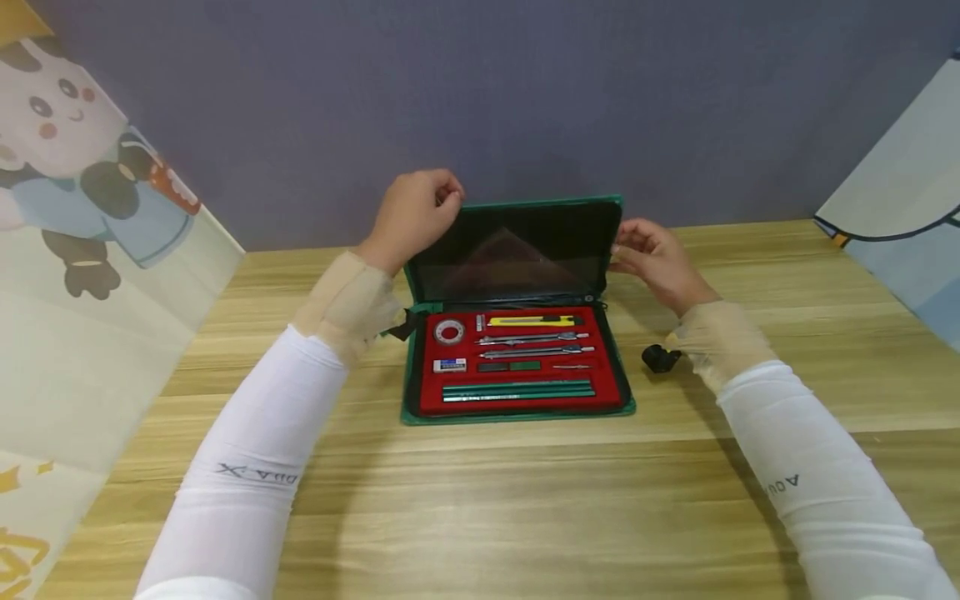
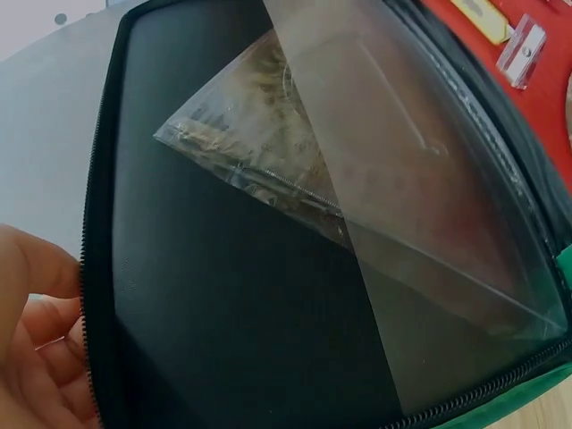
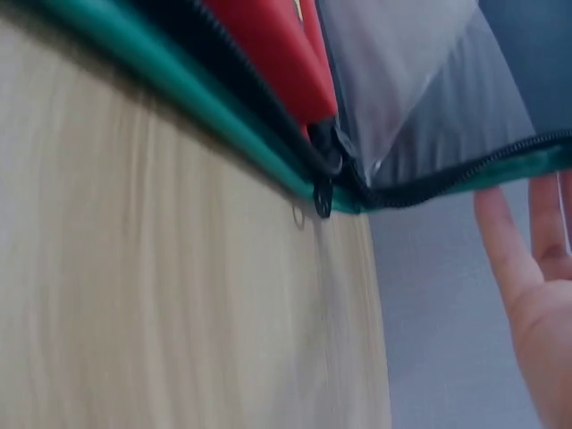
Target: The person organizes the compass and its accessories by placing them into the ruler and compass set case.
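Note:
A green zippered drawing set case [image 1: 408, 407] lies unfolded on the table, its dark lid [image 1: 540, 233] raised at the back. My left hand [image 1: 411, 215] pinches the lid's upper left edge; in the left wrist view, its thumb and fingers meet at the zipper rim. My right hand [image 1: 663, 262] is at the lid's right edge, fingertips touching the green border in the right wrist view. A clear plastic pouch [image 2: 259, 143] sits inside the lid, partly behind a transparent pocket. The red insert [image 1: 613, 379] holds a yellow cutter [image 1: 525, 321], two compasses [image 1: 536, 352], an eraser [image 1: 450, 365] and green pencils [image 1: 517, 390].
The case stands on a wood-grain table [image 1: 517, 508]. Close behind the lid rises a grey-blue panel [image 1: 525, 100]. White panels with cartoon prints [image 1: 82, 158] flank the table. A zipper pull [image 3: 323, 197] hangs at the hinge corner.

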Motion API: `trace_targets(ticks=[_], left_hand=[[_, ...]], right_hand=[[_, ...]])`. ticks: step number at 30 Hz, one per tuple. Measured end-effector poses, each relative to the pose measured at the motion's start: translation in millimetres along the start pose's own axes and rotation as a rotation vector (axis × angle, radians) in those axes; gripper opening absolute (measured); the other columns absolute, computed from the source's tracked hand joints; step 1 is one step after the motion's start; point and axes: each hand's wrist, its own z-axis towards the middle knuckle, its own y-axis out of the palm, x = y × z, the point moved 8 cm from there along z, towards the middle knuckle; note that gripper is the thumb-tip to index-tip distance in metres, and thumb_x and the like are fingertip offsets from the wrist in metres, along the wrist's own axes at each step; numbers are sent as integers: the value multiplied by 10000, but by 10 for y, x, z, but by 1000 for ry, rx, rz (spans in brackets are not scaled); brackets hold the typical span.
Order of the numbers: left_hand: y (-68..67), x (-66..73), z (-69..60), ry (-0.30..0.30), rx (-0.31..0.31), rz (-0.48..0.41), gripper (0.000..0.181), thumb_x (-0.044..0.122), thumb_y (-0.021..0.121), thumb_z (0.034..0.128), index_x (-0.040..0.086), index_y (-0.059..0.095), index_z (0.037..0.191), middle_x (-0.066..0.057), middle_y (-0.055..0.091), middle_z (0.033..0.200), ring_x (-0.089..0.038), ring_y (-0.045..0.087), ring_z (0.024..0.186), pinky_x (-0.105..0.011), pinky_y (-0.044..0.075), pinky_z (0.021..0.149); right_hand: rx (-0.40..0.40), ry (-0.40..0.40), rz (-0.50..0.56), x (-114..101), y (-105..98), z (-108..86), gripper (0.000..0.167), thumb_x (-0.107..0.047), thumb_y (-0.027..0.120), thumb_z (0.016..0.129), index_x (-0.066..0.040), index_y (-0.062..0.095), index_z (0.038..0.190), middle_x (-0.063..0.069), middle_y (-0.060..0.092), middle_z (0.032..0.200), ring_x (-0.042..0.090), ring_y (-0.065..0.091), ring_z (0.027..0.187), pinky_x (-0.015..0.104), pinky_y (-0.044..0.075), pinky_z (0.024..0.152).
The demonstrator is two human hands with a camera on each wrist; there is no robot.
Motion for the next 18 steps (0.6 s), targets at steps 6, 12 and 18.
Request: trace_targets(ticks=[6, 12, 18], left_hand=[[27, 76, -146, 13, -47, 0, 225, 210, 491, 953, 88, 674, 999, -45, 661, 855, -192, 531, 663, -317, 446, 664], [56, 148, -304, 31, -81, -6, 214, 227, 485, 956, 122, 670, 980, 2, 645, 777, -180, 504, 576, -291, 418, 610], [122, 234, -424, 48, -157, -17, 214, 220, 478, 951, 138, 676, 958, 9, 655, 780, -171, 512, 565, -293, 420, 605]], right_hand=[[-101, 20, 96, -9, 17, -75, 157, 78, 505, 921, -22, 623, 946, 60, 657, 919, 168, 619, 855, 334, 545, 784], [-91, 110, -5, 100, -69, -138, 126, 25, 512, 938, -36, 622, 929, 60, 648, 901, 174, 634, 871, 331, 546, 783], [-104, 247, -407, 270, -167, -174, 95, -52, 541, 945, -52, 609, 1011, -41, 640, 896, 93, 624, 883, 286, 544, 763]])
